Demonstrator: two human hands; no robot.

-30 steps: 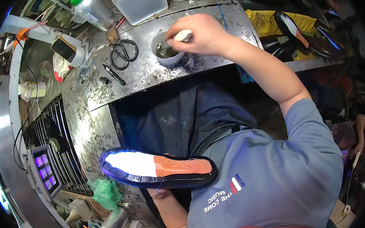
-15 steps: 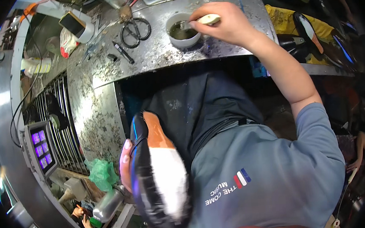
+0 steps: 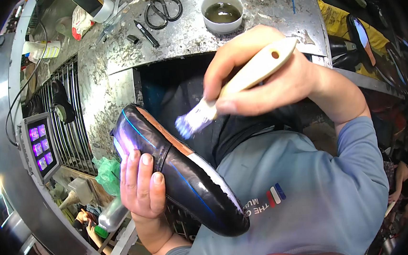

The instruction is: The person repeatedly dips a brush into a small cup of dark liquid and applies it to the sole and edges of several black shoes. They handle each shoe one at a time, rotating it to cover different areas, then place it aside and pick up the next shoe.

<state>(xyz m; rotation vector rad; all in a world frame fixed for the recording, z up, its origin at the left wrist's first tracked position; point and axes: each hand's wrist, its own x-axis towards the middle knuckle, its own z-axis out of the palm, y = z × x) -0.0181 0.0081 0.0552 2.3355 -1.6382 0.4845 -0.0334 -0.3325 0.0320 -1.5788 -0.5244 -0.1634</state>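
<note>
A black shoe upper on its last [image 3: 186, 177] lies tilted across my lap, its brown and white underside turned to the right and blue lines drawn along its side. My left hand [image 3: 144, 185] grips it from the left, fingers over the heel half. In my right hand [image 3: 262, 75] is a flat paintbrush [image 3: 261, 68] with a pale handle. Its wet-looking bristles hang just right of the shoe's brown part, apparently apart from it. A white bowl [image 3: 224, 26] of dark liquid stands on the worn metal bench [image 3: 112, 53] beyond my right hand.
Black scissors [image 3: 163, 13] and a black marker [image 3: 146, 33] with its cap off lie on the bench. At left are a lamp panel with purple lights [image 3: 41, 146], a green plastic bag [image 3: 107, 176] and a clear bottle [image 3: 109, 215]. More shoes [image 3: 361, 38] sit at the right.
My right hand has brought the brush out of the bowl and down beside the shoe. My left hand has rolled the shoe so that its black side shows more.
</note>
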